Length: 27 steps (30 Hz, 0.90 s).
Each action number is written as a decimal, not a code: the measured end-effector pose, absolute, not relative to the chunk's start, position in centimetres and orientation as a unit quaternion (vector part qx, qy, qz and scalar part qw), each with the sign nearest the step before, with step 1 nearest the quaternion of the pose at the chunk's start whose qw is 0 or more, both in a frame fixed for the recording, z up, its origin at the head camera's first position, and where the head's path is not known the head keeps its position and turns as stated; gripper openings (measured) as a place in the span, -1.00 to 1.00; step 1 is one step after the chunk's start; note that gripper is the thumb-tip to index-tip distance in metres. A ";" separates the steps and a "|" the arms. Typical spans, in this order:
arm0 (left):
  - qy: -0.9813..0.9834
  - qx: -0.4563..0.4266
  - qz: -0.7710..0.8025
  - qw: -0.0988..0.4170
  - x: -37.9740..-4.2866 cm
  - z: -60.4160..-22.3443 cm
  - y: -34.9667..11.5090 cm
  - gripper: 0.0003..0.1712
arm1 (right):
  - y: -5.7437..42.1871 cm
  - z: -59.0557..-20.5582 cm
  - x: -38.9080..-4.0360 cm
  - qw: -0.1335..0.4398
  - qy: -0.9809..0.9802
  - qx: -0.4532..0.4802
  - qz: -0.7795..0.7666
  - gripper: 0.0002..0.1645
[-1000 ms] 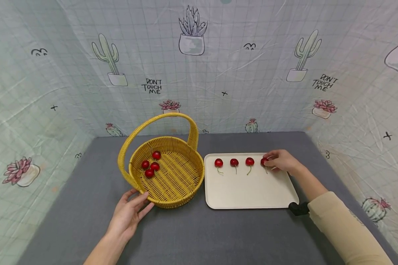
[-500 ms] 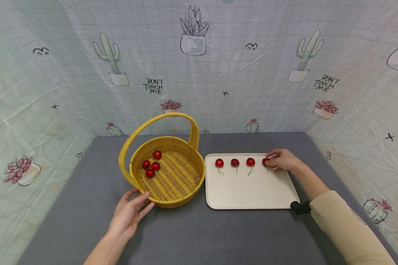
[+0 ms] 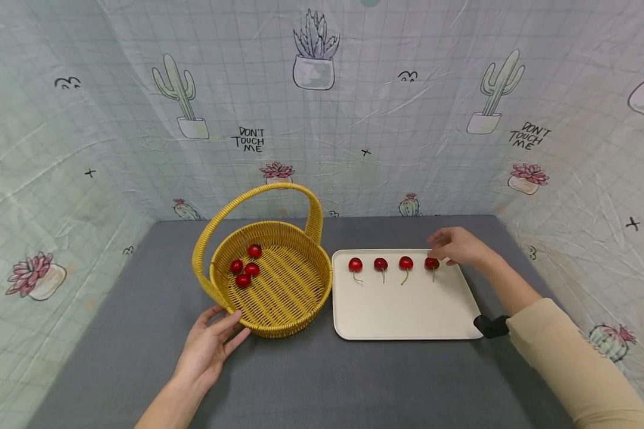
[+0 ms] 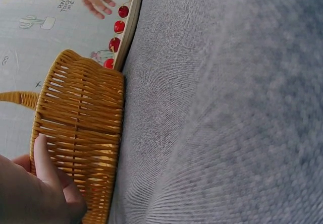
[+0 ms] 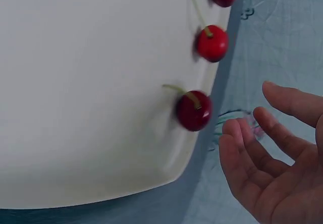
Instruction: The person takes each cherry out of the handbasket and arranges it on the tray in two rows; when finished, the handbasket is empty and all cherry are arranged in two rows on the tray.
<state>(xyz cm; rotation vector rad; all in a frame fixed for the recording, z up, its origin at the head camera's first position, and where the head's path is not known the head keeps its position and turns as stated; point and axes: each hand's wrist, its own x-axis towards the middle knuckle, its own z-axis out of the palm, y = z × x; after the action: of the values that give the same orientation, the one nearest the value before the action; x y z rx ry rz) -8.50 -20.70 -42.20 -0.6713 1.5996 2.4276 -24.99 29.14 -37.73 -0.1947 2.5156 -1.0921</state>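
My left hand (image 3: 206, 351) grips the near-left rim of a yellow woven basket (image 3: 287, 326), fingertips at the edge and against the outer wall. In the left wrist view, the fingers (image 4: 46, 166) overlap the weave. Several red cherries (image 3: 251, 269) lie inside, on the basket's left side. Above the far right corner of a cream tray (image 3: 402, 310) hovers my right hand (image 3: 456, 245), fingers loosely spread and holding nothing. Just below its fingertips is the rightmost cherry (image 3: 432, 263), its stem toward me. The right wrist view shows a gap between this dark red cherry (image 5: 194, 111) and the fingers.
Other stemmed cherries (image 3: 405, 263) stretch leftward in a row along the tray's far edge. The basket's tall arched handle (image 3: 257, 189) rises over it, beside the tray. Grey cloth (image 3: 322, 381) covers the table, and a cactus-print curtain (image 3: 365, 119) hangs behind.
My right hand has let go of the rightmost cherry and lifted up and away toward the back. That cherry stays on the tray. The left hand keeps its place on the basket.
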 end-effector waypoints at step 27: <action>0.536 -0.227 0.810 0.078 -8.4 -42.1 -20.7 -0.29 | 16.3 -33.0 -25.0 0.204 0.879 -0.212 -0.375 -0.65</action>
<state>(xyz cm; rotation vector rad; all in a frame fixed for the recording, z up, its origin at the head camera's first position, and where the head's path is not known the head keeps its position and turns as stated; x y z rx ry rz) -8.45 -20.66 -42.15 -0.6792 1.6040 2.4245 -25.00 16.31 -32.95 -0.5927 2.4520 -1.0451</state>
